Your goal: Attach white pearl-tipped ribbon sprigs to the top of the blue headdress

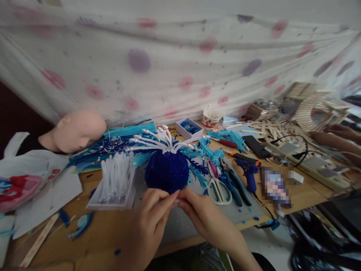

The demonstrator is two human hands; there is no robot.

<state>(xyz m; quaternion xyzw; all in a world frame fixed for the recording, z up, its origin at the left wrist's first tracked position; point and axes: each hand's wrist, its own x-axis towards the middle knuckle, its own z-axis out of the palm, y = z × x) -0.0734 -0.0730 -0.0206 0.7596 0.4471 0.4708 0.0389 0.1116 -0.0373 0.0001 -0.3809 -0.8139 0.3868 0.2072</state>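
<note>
A dark blue rounded dome (166, 171) stands in front of me, with white stems (166, 137) tipped with pearl-like beads fanning from its top. Light blue feather-shaped pieces (197, 173) spread at its sides. Close to its lower front edge, my left hand (153, 210) and my right hand (200, 210) meet, fingertips pinched together. A small pale bit shows between them, too small to name. To the left, a clear tray (124, 203) holds many white beaded stems. White-handled scissors (218, 192) lie right of my right hand.
Pliers (238, 184), a blue hot glue gun (248, 173) and a power strip (316, 165) crowd the right. A mannequin head (80, 131) lies back left. A white box (189, 130) and paper cup (211, 117) stand behind. Another person's hand (335, 135) is far right.
</note>
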